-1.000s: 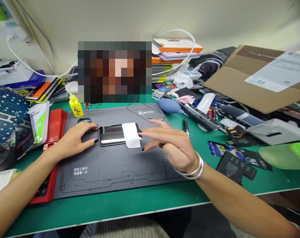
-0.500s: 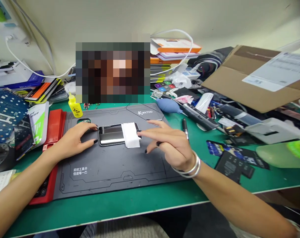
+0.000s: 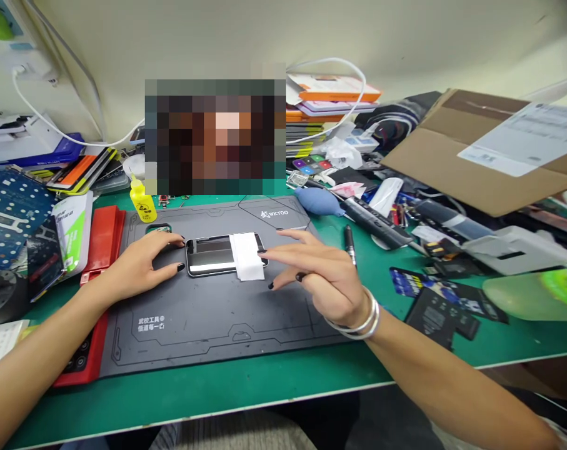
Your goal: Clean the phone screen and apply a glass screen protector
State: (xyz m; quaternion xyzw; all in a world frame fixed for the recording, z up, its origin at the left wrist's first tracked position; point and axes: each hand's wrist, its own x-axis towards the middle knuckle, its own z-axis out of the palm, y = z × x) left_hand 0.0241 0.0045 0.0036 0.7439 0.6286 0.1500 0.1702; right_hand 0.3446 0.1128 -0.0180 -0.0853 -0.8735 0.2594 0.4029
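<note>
A smartphone (image 3: 210,257) lies sideways, screen up, on a dark grey work mat (image 3: 194,331). Folded white paper or tissue (image 3: 248,257) covers the right part of its screen. Just left of the phone, my left hand (image 3: 148,259) rests on the mat, thumb and fingers apart and nothing between them. My right hand (image 3: 325,269) is at the phone's right end, its index fingertip at the edge of the white piece. Its thumb is spread away below, and no object shows in its grasp. Whether that fingertip presses on the paper or hovers over it, I cannot tell.
A yellow needle bottle (image 3: 143,201) stands behind my left hand, near a red case (image 3: 105,240). Right of the mat lie a blue air blower (image 3: 319,201), a black pen (image 3: 349,244) and phone batteries (image 3: 436,315). A cardboard box (image 3: 452,144) sits at the back right.
My right thumb has shifted slightly left, toward the phone. My left hand, the phone and the white piece look unmoved.
</note>
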